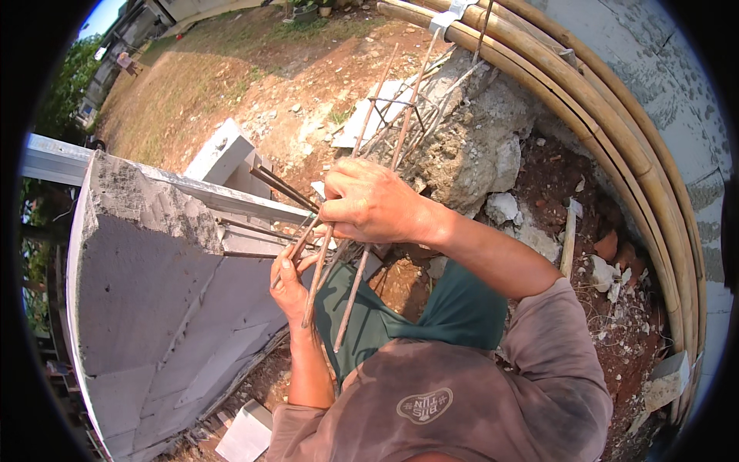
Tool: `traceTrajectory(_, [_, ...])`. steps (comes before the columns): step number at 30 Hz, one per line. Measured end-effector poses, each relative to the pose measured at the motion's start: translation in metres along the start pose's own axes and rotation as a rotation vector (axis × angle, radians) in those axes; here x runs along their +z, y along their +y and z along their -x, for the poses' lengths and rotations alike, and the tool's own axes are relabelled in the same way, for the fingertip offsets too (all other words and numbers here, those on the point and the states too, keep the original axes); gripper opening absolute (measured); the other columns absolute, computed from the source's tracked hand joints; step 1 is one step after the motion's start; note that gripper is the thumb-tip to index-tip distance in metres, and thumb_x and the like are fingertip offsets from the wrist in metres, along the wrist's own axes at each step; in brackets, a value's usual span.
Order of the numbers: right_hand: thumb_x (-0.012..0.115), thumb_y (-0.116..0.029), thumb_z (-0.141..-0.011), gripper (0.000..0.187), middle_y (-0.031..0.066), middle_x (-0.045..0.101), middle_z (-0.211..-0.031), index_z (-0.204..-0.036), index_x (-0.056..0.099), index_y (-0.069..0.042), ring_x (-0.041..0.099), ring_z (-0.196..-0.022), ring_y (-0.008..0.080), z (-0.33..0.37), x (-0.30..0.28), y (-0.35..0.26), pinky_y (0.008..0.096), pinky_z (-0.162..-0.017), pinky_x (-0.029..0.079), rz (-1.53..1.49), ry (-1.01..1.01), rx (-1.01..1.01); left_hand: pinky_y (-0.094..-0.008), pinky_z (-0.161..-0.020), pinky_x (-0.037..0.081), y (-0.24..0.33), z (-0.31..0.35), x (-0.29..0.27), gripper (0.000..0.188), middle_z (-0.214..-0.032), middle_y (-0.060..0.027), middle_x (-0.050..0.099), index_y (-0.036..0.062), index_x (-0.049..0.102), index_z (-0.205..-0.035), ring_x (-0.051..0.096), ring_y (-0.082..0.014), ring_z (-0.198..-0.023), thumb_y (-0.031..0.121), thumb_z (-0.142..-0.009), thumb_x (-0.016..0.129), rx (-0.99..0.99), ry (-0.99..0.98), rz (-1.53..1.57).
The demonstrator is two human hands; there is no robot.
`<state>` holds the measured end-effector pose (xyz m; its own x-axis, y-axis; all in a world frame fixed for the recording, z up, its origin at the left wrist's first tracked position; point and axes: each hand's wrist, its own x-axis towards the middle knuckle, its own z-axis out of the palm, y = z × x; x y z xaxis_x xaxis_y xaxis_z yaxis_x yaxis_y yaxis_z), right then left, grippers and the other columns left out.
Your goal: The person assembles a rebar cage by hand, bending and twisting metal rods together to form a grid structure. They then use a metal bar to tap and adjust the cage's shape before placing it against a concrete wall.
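Rusty steel rebars [352, 308] from a small cage with a square stirrup [396, 110] reach back toward my body. They cross other dark rebars [281, 187] sticking out of the grey block wall's end. My right hand [377, 202] is closed around rebar at this crossing; its curled fingers hide the exact contact. Just below and to the left, my left hand [289, 291] pinches a thin rebar between thumb and fingers. Whether a tie wire lies between the fingers, I cannot tell.
The grey block wall [154, 292] stands close on my left, with a long metal bar [215, 199] along its top. Broken concrete [469, 131] lies ahead. Bamboo poles [616, 131] curve along the right. A hammer-like tool [570, 239] rests on rubble; a white block [246, 433] lies lower left.
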<state>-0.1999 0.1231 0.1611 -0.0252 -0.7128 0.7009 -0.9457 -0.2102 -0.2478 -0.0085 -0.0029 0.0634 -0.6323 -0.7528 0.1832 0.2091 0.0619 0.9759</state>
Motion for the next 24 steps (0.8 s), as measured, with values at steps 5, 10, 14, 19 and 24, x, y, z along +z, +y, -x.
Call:
traceTrajectory(5, [0.071, -0.021, -0.064, 0.019, 0.0029, 0.048, -0.076, -0.072, 0.057, -0.012, 0.052, -0.077, 0.0229, 0.008, 0.016, 0.003, 0.0357, -0.068, 0.044, -0.01, -0.013, -0.041, -0.0367, -0.082, 0.056, -0.017, 0.008, -0.003, 0.04, -0.116, -0.0249, 0.056, -0.0087, 0.045, -0.117, 0.062, -0.03, -0.103, 0.025, -0.098, 0.04, -0.222, 0.044, 0.311])
traceTrajectory(10, [0.072, -0.023, -0.063, 0.023, 0.0032, 0.047, -0.077, -0.069, 0.053, -0.011, 0.052, -0.079, 0.023, 0.007, 0.027, 0.005, 0.0355, -0.067, 0.044, -0.006, -0.057, -0.067, -0.0375, -0.084, 0.055, -0.018, 0.011, 0.004, 0.033, -0.112, -0.0233, 0.059, -0.0053, 0.048, -0.112, 0.064, -0.0291, -0.098, 0.022, -0.097, 0.039, -0.253, 0.115, 0.471])
traceTrajectory(14, [0.071, -0.024, -0.064, 0.025, 0.003, 0.046, -0.076, -0.069, 0.051, -0.011, 0.052, -0.079, 0.023, 0.012, 0.029, 0.003, 0.035, -0.066, 0.044, 0.003, -0.137, -0.126, -0.0414, -0.09, 0.051, -0.038, 0.036, 0.012, 0.031, -0.115, -0.0297, 0.055, -0.0061, 0.046, -0.111, 0.058, -0.034, -0.107, 0.018, -0.096, 0.033, -0.247, 0.162, 0.523])
traceTrajectory(19, [0.07, -0.026, -0.067, 0.025, 0.0029, 0.046, -0.077, -0.072, 0.051, -0.011, 0.052, -0.079, 0.0226, 0.011, 0.015, 0.013, 0.035, -0.066, 0.044, 0.032, -0.222, -0.179, -0.0439, -0.093, 0.05, -0.042, 0.045, 0.029, 0.029, -0.117, -0.0294, 0.054, -0.0059, 0.045, -0.111, 0.056, -0.035, -0.112, 0.017, -0.096, 0.035, -0.234, 0.156, 0.575])
traceTrajectory(24, [0.072, -0.03, -0.072, 0.026, 0.0031, 0.048, -0.076, -0.074, 0.055, -0.01, 0.053, -0.077, 0.0224, -0.003, -0.012, 0.01, 0.0353, -0.066, 0.044, 0.084, -0.223, -0.135, -0.0441, -0.09, 0.051, -0.026, 0.029, 0.031, 0.031, -0.109, -0.029, 0.057, -0.0071, 0.044, -0.113, 0.061, -0.036, -0.101, 0.018, -0.098, 0.036, -0.052, 0.054, 0.393])
